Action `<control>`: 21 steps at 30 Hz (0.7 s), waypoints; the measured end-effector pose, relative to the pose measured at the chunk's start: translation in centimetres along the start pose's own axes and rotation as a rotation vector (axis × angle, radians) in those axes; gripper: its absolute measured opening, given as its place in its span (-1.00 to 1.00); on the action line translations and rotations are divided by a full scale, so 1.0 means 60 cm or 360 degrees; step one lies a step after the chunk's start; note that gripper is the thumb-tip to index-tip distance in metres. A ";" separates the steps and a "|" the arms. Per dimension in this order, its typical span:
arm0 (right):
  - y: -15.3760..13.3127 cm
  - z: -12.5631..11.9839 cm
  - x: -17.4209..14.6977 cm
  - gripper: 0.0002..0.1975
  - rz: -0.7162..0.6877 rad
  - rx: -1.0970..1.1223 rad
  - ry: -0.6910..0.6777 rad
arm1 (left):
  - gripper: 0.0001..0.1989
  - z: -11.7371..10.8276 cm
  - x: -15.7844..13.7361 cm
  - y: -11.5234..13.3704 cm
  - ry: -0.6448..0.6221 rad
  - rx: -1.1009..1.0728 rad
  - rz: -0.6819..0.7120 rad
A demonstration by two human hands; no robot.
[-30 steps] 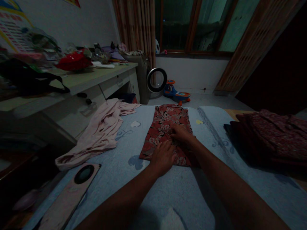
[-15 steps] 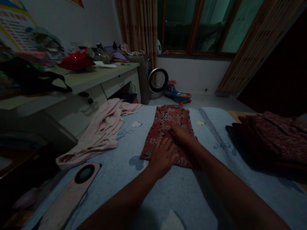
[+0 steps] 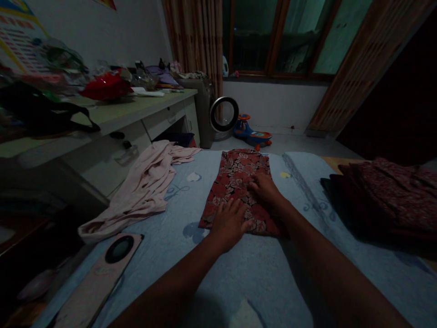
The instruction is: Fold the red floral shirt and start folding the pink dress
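The right hand (image 3: 268,189) has slid rightward over the red floral cloth (image 3: 235,182), and its fingers, curled tightly together near the cloth's middle 1 second and 0.5 seconds ago, now reach out more loosely; the left hand (image 3: 228,228) has drawn slightly leftward, its thumb standing farther out from the other fingers; the gap between the 2 hands, very narrow before, has widened; the fabric between them, earlier rumpled at the right fingers, now lies smoother, with more leaf pattern showing; the whole view sits a touch differently than 0.5 seconds ago.
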State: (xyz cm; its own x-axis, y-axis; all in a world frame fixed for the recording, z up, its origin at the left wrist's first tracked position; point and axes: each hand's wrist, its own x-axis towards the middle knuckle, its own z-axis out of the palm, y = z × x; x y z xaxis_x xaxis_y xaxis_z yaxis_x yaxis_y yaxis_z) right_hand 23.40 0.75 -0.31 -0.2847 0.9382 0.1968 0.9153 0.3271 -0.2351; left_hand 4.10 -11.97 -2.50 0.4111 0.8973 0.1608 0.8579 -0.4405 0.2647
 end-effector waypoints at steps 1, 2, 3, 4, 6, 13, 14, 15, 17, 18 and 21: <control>0.014 -0.010 -0.006 -0.69 0.0053 -0.0012 0.0038 | -0.51 -0.010 0.005 -0.007 0.0018 -0.0010 -0.0002; 0.029 -0.019 -0.015 -0.69 0.0110 -0.0036 0.0052 | -0.54 -0.020 0.011 -0.016 0.0050 -0.0010 -0.0022; 0.044 -0.026 -0.024 -0.69 0.0185 -0.0072 0.0037 | -0.57 -0.031 0.020 -0.028 0.0092 0.0005 -0.0053; 0.058 -0.031 -0.035 -0.69 0.0278 -0.0113 0.0001 | -0.60 -0.041 0.031 -0.041 0.0139 0.0032 -0.0100; 0.082 -0.033 -0.057 -0.68 0.0433 -0.0151 -0.0090 | -0.60 -0.057 0.057 -0.069 0.0224 0.0075 -0.0193; 0.088 -0.015 -0.089 -0.76 0.0647 0.0005 -0.0165 | -0.69 -0.068 0.157 -0.097 -0.0178 0.0195 -0.0053; 0.084 -0.016 -0.088 -0.77 0.0682 0.0025 -0.0146 | -0.70 -0.066 0.167 -0.095 -0.0243 0.0217 -0.0053; 0.081 -0.018 -0.087 -0.80 0.0703 0.0053 -0.0154 | -0.69 -0.063 0.176 -0.093 -0.0286 0.0236 -0.0061; 0.076 -0.021 -0.084 -0.86 0.0706 0.0114 -0.0216 | -0.67 -0.056 0.187 -0.093 -0.0327 0.0263 -0.0083; 0.075 -0.022 -0.083 -0.90 0.0696 0.0136 -0.0242 | -0.66 -0.051 0.190 -0.095 -0.0331 0.0271 -0.0084; 0.073 -0.020 -0.082 -0.94 0.0647 0.0151 -0.0204 | -0.67 -0.039 0.193 -0.106 -0.0322 0.0252 -0.0012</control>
State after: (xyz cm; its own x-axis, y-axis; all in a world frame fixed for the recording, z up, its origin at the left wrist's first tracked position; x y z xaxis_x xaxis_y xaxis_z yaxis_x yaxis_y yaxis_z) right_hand 29.16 -2.59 -1.17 0.0546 0.9973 -0.0482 0.9317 -0.0683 -0.3569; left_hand 2.67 1.12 -0.08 0.4444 0.8950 -0.0385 0.8921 -0.4382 0.1101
